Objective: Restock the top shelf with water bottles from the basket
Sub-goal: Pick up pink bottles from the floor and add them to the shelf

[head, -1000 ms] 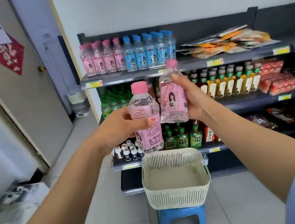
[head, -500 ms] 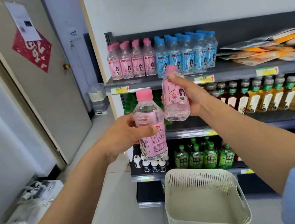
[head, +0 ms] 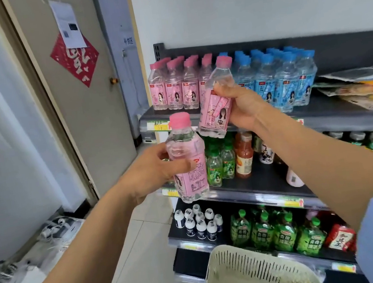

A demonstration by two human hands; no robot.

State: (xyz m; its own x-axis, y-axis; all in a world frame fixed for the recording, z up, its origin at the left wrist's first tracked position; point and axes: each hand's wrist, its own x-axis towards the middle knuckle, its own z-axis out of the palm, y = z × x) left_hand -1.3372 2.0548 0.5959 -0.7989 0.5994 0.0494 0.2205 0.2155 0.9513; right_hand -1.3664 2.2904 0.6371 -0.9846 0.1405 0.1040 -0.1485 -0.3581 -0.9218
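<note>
The left hand [head: 152, 170] holds a water bottle with a pink cap, the low bottle [head: 187, 146]. The fingers are curled round its middle, and the thumb lies across the front of the pink label. The low bottle stands almost straight up. Its cap pokes out above the fingers and its bottom hangs below them.

The right hand [head: 243, 107] holds another one, the high bottle [head: 216, 110]. These fingers are curled tight round the side of its pink label. The high bottle is tilted, with its cap leaning up and away to the right. It is up in the air, just above and to the right of the left hand's fingers. The two bottles are close but do not touch.

Behind the right hand's fingers is the top shelf [head: 330, 114]. A row of pink bottles [head: 174, 90] stands on it, to the left of those fingers. A row of blue bottles [head: 277, 80] stands to the right of them. Farther right lie some snack bags [head: 365, 89].

The basket [head: 254, 273] is well below both hands, down at the bottom edge. I cannot tell what is in it. Green bottles [head: 265, 233] stand on a low shelf, under the right arm.
</note>
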